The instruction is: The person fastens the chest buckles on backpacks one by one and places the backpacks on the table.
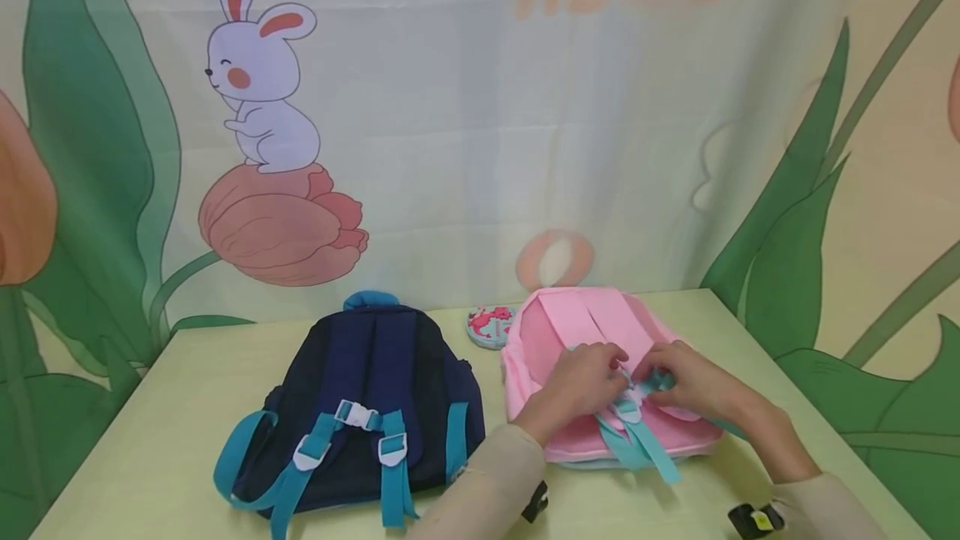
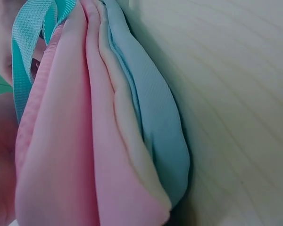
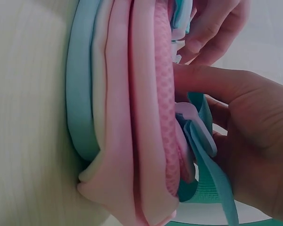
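Observation:
A pink backpack [image 1: 537,340] lies on the table with its back panel and shoulder straps facing up. Both hands meet over its lower middle. My left hand [image 1: 585,377] pinches a teal strap with a white plastic buckle on it. The fingers of my right hand [image 1: 690,380] curl round another teal strap [image 3: 210,165], beside a white plastic slider [image 3: 198,125]. Teal strap ends [image 1: 637,444] hang down over the bag's lower edge. Fingers hide much of the buckle between the hands. In the left wrist view, the bag's pink side [image 2: 56,155] fills the foreground.
To the left lies a navy backpack [image 1: 431,365] with teal straps and a white chest buckle [image 1: 356,415] joining them. A small patterned pouch [image 1: 487,327] sits behind, between the bags. A printed curtain [image 1: 450,148] hangs at the back edge of the pale table [image 1: 172,407].

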`<state>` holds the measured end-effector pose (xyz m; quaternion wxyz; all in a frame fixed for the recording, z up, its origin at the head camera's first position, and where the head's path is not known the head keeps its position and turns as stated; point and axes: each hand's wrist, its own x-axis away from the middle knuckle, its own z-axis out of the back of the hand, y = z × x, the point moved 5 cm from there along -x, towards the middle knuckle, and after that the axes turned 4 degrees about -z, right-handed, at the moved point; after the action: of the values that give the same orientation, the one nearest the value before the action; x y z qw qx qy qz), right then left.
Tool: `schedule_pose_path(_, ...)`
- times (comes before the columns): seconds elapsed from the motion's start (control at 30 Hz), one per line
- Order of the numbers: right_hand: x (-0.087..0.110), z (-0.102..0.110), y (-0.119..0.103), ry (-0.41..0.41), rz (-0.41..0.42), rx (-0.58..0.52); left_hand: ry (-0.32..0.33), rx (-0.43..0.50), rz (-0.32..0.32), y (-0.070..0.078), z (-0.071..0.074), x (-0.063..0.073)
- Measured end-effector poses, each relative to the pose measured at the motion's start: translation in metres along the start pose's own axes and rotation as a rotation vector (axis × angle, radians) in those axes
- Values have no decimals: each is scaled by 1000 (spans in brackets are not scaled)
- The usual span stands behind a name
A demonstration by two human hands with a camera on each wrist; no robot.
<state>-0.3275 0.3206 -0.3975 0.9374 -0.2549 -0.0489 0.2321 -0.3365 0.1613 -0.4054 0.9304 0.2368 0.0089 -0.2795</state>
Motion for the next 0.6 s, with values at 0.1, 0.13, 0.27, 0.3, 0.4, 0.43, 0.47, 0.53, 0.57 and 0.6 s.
schedule_pose_path(0.1,-1,-1,0,6,2,16,2,-37,11,2,-2,-2)
schedule_pose_path(0.13,-1,-1,-1,8,0,21,2,-47,14,3,-3,-2)
schedule_pose_path(0.27,-2,-1,0,11,-1,44,7,-72,34,5,-6,-4)
schedule_pose_path(0.3,-2,-1,0,10,0,48,10,-78,38,5,-7,-5)
schedule_pose_path(0.4,-3,-1,0,0,3,51,17,-87,54,6,-9,-6)
schedule_pose_path(0.43,-3,-2,0,-4,4,48,18,-87,59,6,-10,-7)
schedule_pose_path(0.47,-3,-2,1,-6,4,49,21,-89,63,6,-10,-7)
schedule_pose_path(0.53,-4,-2,1,-11,4,51,23,-91,69,6,-11,-8)
schedule_pose_path(0.57,-4,-3,1,-13,5,52,26,-86,73,5,-12,-8)
schedule_pose_path(0.6,-4,-3,1,-15,6,54,30,-80,76,5,-12,-8)
